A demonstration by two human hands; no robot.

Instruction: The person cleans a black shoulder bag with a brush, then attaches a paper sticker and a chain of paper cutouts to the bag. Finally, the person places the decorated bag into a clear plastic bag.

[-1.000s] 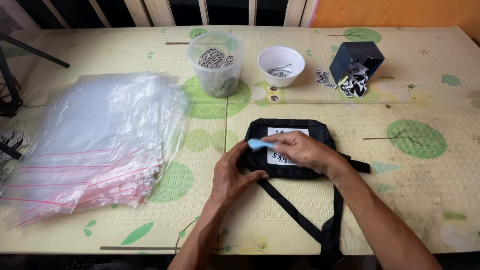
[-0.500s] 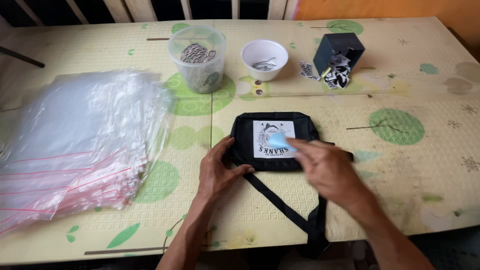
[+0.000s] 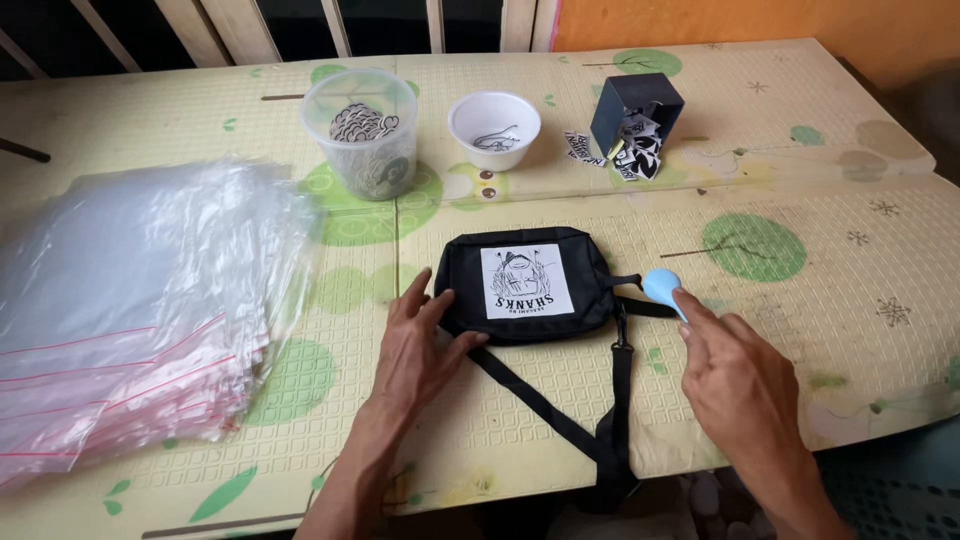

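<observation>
Right now my left hand (image 3: 420,345) is lying flat with fingers spread, pressing the near left corner of the small black fabric pouch (image 3: 525,283) with its white printed patch, gripping nothing. My right hand (image 3: 740,385) is hovering just right of the pouch, fingertips pinching a small light-blue rounded tool (image 3: 663,288) above the black strap (image 3: 560,415), which is trailing from under my left palm to the table's near edge.
</observation>
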